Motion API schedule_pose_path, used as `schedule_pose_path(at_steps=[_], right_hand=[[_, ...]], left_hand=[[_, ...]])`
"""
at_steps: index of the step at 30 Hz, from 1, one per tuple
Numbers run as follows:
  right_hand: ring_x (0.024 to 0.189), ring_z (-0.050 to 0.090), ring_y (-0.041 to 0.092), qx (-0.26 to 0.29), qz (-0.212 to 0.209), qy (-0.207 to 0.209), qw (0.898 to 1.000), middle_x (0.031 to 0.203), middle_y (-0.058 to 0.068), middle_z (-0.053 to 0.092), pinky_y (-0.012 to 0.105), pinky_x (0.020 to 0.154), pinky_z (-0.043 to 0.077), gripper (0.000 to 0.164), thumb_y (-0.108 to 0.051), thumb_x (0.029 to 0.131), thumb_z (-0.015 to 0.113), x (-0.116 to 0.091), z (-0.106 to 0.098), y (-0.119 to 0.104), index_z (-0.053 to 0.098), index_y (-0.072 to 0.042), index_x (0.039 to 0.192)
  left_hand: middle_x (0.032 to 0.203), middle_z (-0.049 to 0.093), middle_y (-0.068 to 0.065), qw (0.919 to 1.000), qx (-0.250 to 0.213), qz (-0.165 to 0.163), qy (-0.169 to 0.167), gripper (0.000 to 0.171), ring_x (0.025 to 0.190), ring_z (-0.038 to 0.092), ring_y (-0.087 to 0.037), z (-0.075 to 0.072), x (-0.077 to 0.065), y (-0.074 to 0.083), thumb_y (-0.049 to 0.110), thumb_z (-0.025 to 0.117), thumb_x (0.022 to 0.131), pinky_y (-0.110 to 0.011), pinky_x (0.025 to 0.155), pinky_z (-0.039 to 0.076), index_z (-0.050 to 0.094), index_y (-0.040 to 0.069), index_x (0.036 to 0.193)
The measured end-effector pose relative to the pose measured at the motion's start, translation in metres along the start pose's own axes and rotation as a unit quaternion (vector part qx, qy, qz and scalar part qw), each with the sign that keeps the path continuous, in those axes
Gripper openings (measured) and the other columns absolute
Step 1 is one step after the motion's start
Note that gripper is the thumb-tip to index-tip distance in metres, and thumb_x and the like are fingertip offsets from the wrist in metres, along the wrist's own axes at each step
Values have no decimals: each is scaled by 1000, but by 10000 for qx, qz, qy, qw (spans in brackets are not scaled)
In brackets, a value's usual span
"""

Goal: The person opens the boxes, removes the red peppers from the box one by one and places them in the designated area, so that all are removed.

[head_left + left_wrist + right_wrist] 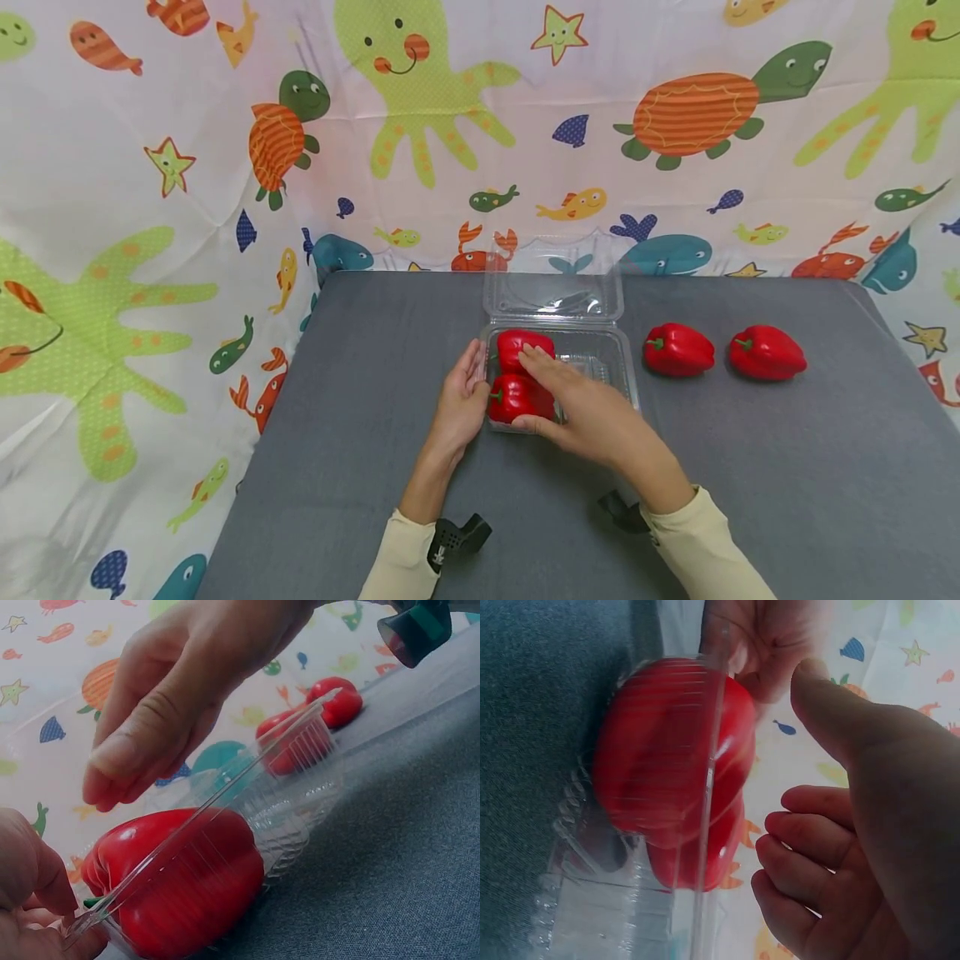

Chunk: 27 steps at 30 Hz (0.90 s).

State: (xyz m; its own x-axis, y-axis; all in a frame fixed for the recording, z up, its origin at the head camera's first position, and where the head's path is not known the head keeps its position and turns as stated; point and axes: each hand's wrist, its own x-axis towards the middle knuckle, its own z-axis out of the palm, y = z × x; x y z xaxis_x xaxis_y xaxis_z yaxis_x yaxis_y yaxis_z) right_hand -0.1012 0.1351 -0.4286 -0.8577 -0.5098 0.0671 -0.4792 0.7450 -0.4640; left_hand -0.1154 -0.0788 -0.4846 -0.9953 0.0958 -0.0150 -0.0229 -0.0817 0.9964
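A clear plastic clamshell container (632, 379) stands with its lid (555, 292) raised at the back. Two red bell peppers lie along its left side, a front pepper (520, 398) and a rear pepper (517, 343). My left hand (461, 396) is at the container's left wall; its thumb and fingers (52, 881) pinch the rim in the left wrist view. Above the peppers hovers my right hand (588, 408), fingers extended and slightly bent. A gap shows between this right hand (840, 847) and the peppers in the right wrist view, with nothing held.
Two more red peppers lie on the grey table (360, 467) right of the container: a nearer pepper (678, 350) and a farther pepper (767, 352). A curtain (225, 108) printed with sea animals hangs behind the table and along its left side.
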Motion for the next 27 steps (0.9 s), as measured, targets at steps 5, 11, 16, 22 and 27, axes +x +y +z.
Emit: schedule_pose_path(at_steps=[5, 11, 16, 22, 27], right_hand=[[145, 52, 36, -78, -144, 42, 9999, 165, 5, 46, 58, 101, 58, 93, -57, 87, 81, 1, 6, 0, 43, -18, 163], [143, 54, 36, -148, -221, 51, 9996, 163, 5, 48, 57, 102, 57, 93, -58, 87, 81, 3, 12, -1, 45, -16, 162], [143, 54, 35, -228, -236, 94, 9994, 162, 6, 48, 57, 102, 56, 92, -54, 87, 83, 1, 17, -1, 47, -15, 161], [144, 53, 34, -288, -230, 180, 9992, 161, 7, 49, 58, 102, 56, 88, -54, 87, 82, 2, 19, -3, 50, -13, 159], [145, 51, 35, -318, -157, 182, 9992, 163, 8, 47, 60, 102, 56, 87, -52, 88, 82, 3, 21, -5, 50, -12, 159]], left_hand=[[173, 28, -13, 10000, 6, 15, 22, 69, 159, 27, -24, 0, -1, 0, -13, 42, 102, -35, 126, 26, 22, -2, 167], [172, 29, -14, 10000, 41, 52, 37, 68, 159, 27, -24, 0, 1, -2, -12, 42, 102, -37, 126, 26, 22, -2, 166], [172, 29, -13, 9999, 120, 36, 25, 68, 159, 28, -23, 1, 1, -3, -12, 42, 102, -37, 126, 26, 22, -1, 167], [173, 29, -12, 10000, 73, 4, 47, 69, 159, 27, -24, 2, 1, -4, -12, 42, 102, -36, 126, 26, 22, -1, 167], [173, 28, -11, 10000, -7, -42, 62, 69, 159, 27, -22, 3, 1, -3, -13, 42, 102, -34, 125, 26, 21, 0, 167]])
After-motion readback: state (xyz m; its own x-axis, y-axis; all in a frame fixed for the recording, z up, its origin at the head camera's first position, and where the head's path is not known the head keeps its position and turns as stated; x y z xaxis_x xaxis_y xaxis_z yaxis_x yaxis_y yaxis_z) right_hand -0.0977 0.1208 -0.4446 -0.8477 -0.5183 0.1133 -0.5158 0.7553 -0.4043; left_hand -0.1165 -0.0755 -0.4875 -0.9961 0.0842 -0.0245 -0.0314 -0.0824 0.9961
